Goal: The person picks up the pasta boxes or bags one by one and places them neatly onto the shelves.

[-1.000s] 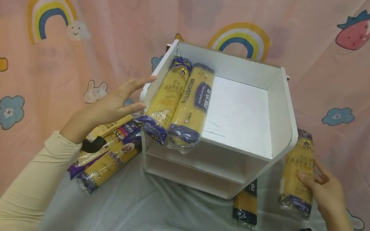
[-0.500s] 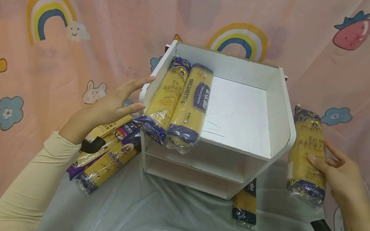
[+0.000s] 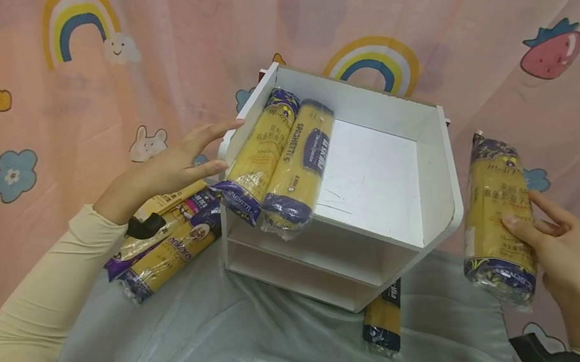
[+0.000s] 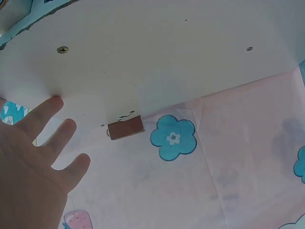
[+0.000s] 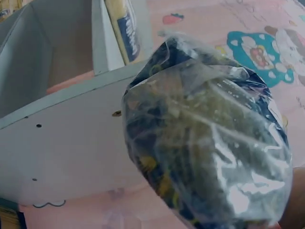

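My right hand (image 3: 573, 257) grips a yellow spaghetti pack (image 3: 502, 212) with dark blue ends, held upright off the right side of the white shelf (image 3: 377, 183). The pack's clear crinkled end (image 5: 214, 143) fills much of the right wrist view. My left hand (image 3: 178, 155) has its fingers spread at the shelf's left side panel; the left wrist view shows the fingertips (image 4: 57, 102) against that panel. On the top shelf lie two more packs side by side: a spaghetti pack (image 3: 263, 150) at the left wall and another spaghetti pack (image 3: 300, 163) beside it.
Several pasta packs (image 3: 175, 251) lie on the grey cloth (image 3: 247, 355) left of the shelf, partly behind my left arm. A dark-ended pasta pack (image 3: 384, 320) pokes out by the shelf's right base. A pink patterned curtain (image 3: 223, 33) hangs behind.
My right hand has lifted the spaghetti pack upward and moved slightly right, away from the shelf's side. The left hand has stayed put at the left panel.
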`<state>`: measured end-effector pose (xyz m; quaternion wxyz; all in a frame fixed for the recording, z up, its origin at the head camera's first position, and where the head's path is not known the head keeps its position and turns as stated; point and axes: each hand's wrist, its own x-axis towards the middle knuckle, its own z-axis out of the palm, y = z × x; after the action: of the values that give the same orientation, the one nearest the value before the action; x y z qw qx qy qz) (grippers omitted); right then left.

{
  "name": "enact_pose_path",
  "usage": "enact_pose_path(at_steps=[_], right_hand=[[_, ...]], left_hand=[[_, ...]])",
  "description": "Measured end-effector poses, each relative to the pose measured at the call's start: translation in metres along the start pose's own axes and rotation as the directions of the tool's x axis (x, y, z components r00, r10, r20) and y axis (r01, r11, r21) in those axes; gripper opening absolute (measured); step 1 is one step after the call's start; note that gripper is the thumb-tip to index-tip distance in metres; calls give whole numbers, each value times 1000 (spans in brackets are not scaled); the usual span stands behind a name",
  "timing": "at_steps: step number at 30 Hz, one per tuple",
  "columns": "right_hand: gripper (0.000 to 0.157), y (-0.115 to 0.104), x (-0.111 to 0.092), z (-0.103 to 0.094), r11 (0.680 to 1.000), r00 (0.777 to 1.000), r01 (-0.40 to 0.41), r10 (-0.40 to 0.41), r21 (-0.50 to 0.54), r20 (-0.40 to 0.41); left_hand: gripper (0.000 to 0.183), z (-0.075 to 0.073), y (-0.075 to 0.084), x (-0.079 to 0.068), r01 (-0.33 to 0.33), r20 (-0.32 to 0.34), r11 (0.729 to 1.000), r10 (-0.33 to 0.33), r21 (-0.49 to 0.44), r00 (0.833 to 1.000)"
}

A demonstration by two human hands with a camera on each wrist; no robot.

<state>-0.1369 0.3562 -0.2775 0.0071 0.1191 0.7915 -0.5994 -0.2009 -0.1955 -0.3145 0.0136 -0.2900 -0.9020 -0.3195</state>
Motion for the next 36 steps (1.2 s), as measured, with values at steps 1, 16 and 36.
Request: enact_pose_path(at_steps=[1, 16, 36], right_hand=[[88, -3, 0, 0, 1000, 1000, 4, -4, 15, 2], [87, -41, -11, 7, 999, 999, 40, -40, 22, -6], [79, -72, -16, 34, 969, 993, 47, -71, 242, 90]], left_hand=[[68, 0, 0, 0, 4, 1, 1000, -4, 0, 1000], [68, -1, 0, 1, 15, 8, 1000, -15, 5, 1000], [68, -1, 0, 1, 26, 5, 1000, -26, 17, 1000]])
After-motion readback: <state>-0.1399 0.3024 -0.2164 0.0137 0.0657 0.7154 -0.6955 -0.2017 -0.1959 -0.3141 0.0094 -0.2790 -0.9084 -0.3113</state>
